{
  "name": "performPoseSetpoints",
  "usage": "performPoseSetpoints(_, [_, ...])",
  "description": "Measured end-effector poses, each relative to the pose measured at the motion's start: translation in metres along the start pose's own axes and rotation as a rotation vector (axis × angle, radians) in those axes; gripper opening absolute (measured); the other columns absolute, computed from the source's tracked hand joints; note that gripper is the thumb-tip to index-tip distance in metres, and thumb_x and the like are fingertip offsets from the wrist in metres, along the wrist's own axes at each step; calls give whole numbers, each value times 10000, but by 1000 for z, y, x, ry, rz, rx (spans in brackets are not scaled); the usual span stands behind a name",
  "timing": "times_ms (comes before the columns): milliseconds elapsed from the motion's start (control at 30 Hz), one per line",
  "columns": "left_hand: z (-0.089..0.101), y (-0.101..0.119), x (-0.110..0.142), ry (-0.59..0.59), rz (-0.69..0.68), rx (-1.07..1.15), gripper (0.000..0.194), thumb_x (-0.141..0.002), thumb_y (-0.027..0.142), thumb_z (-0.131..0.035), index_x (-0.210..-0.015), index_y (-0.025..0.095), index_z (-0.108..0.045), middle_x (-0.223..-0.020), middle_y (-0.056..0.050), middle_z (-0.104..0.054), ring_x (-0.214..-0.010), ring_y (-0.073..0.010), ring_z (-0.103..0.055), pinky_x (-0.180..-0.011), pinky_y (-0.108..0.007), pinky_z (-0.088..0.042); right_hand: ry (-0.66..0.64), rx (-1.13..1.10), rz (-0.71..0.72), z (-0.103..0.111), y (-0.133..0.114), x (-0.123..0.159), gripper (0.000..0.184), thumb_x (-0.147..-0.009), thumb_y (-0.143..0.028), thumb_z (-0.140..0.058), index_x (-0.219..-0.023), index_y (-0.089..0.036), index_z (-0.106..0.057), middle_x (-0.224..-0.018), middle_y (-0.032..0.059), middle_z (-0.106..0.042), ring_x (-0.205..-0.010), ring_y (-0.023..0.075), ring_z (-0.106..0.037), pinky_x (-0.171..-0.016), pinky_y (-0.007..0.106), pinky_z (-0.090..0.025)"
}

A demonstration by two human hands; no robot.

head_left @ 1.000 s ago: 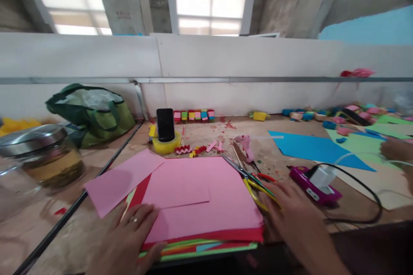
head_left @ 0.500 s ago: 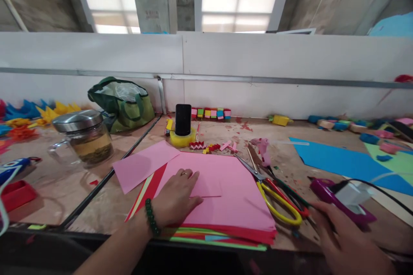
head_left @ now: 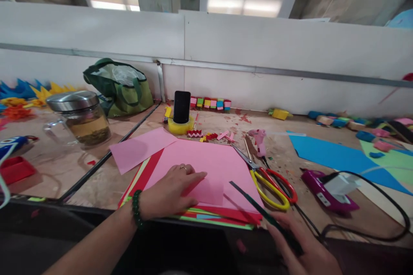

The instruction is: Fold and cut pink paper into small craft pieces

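Observation:
My left hand (head_left: 172, 189) rests on a pink paper piece (head_left: 211, 191) with its index finger and thumb stretched out. This piece lies on the pink top sheet (head_left: 193, 152) of a stack of coloured paper at the table's front edge. Around a slim dark-green tool (head_left: 250, 200), my right hand (head_left: 301, 240) is closed. The tool's narrow end points up and left over the stack's right side; its exact kind is unclear. Scissors with yellow and red handles (head_left: 274, 202) lie just beyond it, their blades on the stack's right edge.
A pink glue gun (head_left: 259, 139) lies behind the scissors. To the right are a purple power strip (head_left: 312, 184) with a black cable and blue paper (head_left: 332, 154). A phone (head_left: 181, 107) stands on a tape roll (head_left: 180, 126). At left are a glass tea mug (head_left: 87, 129) and green bag (head_left: 129, 96).
My right hand has lifted the slim dark-green tool from beside the scissors and brought it left over the stack. My left hand has shifted toward the front edge. The view has tilted down.

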State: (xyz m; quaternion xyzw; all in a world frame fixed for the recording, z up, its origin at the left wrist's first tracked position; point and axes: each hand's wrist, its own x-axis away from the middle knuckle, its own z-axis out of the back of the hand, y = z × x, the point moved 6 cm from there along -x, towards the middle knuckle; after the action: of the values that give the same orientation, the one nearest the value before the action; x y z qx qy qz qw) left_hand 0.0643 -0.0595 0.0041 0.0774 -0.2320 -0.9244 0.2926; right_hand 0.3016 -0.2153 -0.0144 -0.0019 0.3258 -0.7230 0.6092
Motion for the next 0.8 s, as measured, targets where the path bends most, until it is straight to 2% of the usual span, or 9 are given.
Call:
performPoseSetpoints(100, [-2,-4,-1,1,-36,89,623,-819,305,-633,-1408,256,-433,-1199,-104,-519,-1100,-257,-476,-1000,-418,-386,27,57,45,-6,-6,0,248,-886,-414,-517,-1032,-266,-652,-1029,13,-739,-908,198,-713,-732,235,-571])
performPoseSetpoints(167, [-4,-6,-2,5,-45,142,627,-820,298,-639,-1409,257,-431,-1181,-100,-518,-1084,-245,-483,-993,-406,-394,8,58,49,-11,-10,-1,254,-894,-409,-502,-1042,-259,-644,-1027,17,-741,-920,197,-713,-699,221,-574])
performPoseSetpoints(267, [-4,-8,-1,14,-71,190,639,-819,297,-648,-1415,255,-422,-1180,-97,-517,-1082,-236,-486,-1000,-403,-391,-84,19,32,-18,-13,-2,263,-892,-412,-503,-1055,-256,-637,-1006,16,-745,-885,189,-721,-648,203,-571])
performPoseSetpoints(400, [-5,-9,1,22,-89,187,636,-842,300,-620,-1434,249,-391,-1161,-102,-535,-1059,-231,-505,-984,-406,-406,-206,-70,-22,-20,-13,2,285,-871,-445,-530,-1051,-260,-651,-1052,20,-730,-936,192,-704,-748,212,-561])
performPoseSetpoints(467, [-4,-8,1,29,-90,149,619,-863,306,-592,-1441,252,-376,-1221,-117,-527,-1119,-244,-492,-1005,-416,-393,-266,-128,-77,-21,-11,5,297,-874,-455,-527,-1052,-254,-655,-1070,23,-723,-945,187,-697,-753,201,-556])
performPoseSetpoints(533, [-5,-5,1,20,-106,78,588,-896,330,-544,-1450,273,-355,-1369,-132,-456,-1261,-276,-411,-1060,-462,-334,-303,-164,-125,-21,-10,7,304,-877,-464,-522,-1045,-251,-660,-1070,25,-721,-932,183,-696,-742,194,-554])
performPoseSetpoints(633, [-9,1,1,-59,-149,-30,532,-956,414,-419,-1467,325,-298,-1553,-115,-234,-1414,-321,-214,-1103,-583,-188,-304,-157,-138,-20,-9,6,303,-862,-477,-538,-1013,-254,-679,-1035,24,-730,-907,189,-697,-744,205,-551])
performPoseSetpoints(733, [-16,4,2,-150,-194,-79,560,-955,533,-345,-1476,348,-260,-1584,-102,-127,-1439,-351,-139,-1098,-634,-105,-298,-147,-115,-21,-10,3,308,-850,-483,-550,-993,-254,-697,-968,25,-744,-841,190,-705,-689,205,-551])
performPoseSetpoints(800, [-21,3,2,-178,-218,-98,678,-897,632,-391,-1485,333,-237,-1581,-119,-113,-1437,-371,-125,-1100,-636,-84,-286,-149,-109,-21,-11,2,305,-854,-478,-549,-980,-249,-705,-919,26,-751,-792,186,-707,-648,200,-548])
